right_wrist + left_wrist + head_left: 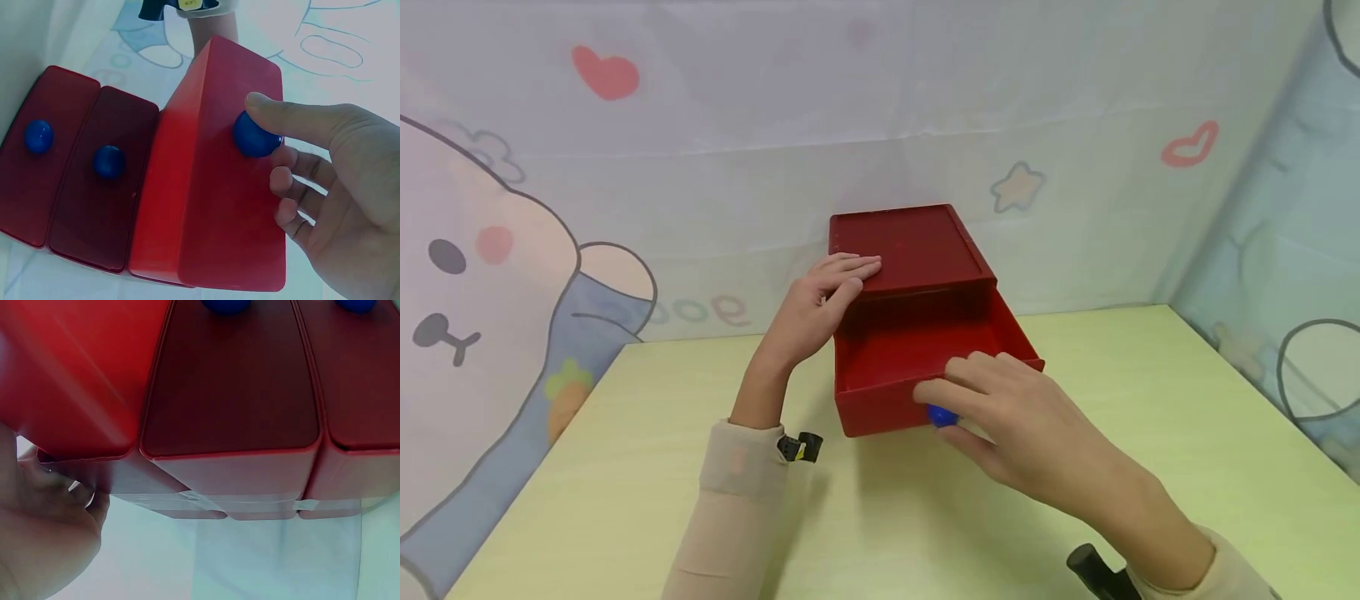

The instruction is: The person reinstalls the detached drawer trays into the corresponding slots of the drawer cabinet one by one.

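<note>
A red drawer cabinet (pixel 917 242) stands on the table, with its top drawer (pixel 917 342) pulled well out. My right hand (pixel 1026 421) pinches the round blue knob (pixel 255 134) on that drawer's front, thumb on one side and fingertips on the other. In the head view the fingers partly cover the knob. My left hand (pixel 820 304) rests on the cabinet's top near its left front edge, fingers stretched across the lid. Two lower drawers, a middle one (pixel 103 212) and a bottom one (pixel 28 194), are closed, each with a blue knob.
The pale yellow table (pixel 1150 392) reaches back to a printed cloth backdrop (pixel 760 208), close behind the cabinet. A black strap piece (pixel 805 447) sits at the left wrist, and a black device (pixel 1097 571) at the right.
</note>
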Demonstrator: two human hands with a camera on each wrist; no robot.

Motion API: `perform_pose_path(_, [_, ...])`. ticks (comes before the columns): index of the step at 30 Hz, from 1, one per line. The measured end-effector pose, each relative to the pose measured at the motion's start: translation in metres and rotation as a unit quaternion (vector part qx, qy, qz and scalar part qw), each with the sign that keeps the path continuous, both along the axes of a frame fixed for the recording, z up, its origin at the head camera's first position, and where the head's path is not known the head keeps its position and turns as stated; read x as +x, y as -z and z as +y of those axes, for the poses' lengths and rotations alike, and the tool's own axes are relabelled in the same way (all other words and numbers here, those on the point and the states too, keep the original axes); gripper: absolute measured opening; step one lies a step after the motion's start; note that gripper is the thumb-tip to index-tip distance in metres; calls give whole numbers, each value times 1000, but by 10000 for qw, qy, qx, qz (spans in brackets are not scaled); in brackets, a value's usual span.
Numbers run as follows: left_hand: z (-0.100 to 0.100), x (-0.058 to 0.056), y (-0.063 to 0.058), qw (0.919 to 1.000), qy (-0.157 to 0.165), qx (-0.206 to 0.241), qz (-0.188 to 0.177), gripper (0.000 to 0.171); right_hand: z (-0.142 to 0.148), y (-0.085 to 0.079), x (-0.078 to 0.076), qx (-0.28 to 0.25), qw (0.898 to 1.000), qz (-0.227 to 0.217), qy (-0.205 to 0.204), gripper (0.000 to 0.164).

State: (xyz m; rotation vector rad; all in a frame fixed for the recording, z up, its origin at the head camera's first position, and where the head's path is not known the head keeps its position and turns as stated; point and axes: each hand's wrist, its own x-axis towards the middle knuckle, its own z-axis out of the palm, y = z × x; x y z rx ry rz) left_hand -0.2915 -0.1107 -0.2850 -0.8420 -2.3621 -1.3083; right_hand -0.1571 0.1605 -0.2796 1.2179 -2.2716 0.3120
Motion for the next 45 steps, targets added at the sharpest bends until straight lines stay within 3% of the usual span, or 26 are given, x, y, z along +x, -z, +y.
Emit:
perform_pose_path(5, [-11,6,-4,9992,-25,-371,-122,39,-5,5,-5,-250,9996,-1,-155,33])
perform_pose_path(11, [-25,16,-5,9973,-85,-615,-386,41,-12,13,-8,-212,9992,-262,-202,38])
perform_pose_path(16, [-29,19,-6,9982,20,-534,-277,40,-14,12,-5,-135,9989,-425,-117,47])
perform_pose_path(24, [-27,19,-10,9977,-125,-631,-227,41,-14,8,-3,-84,9989,-453,-13,52])
perform_pose_path(34, [-25,20,-7,9973,-190,-688,-165,40,-11,24,-15,139,9979,-618,143,80])
perform_pose_path(38, [-25,21,-9,9980,-176,-610,-74,40,-9,26,-18,222,9962,-820,212,92])
perform_pose_path(45, [-22,17,-12,9994,-48,-271,193,36,-7,25,-22,186,9930,-1122,318,93])
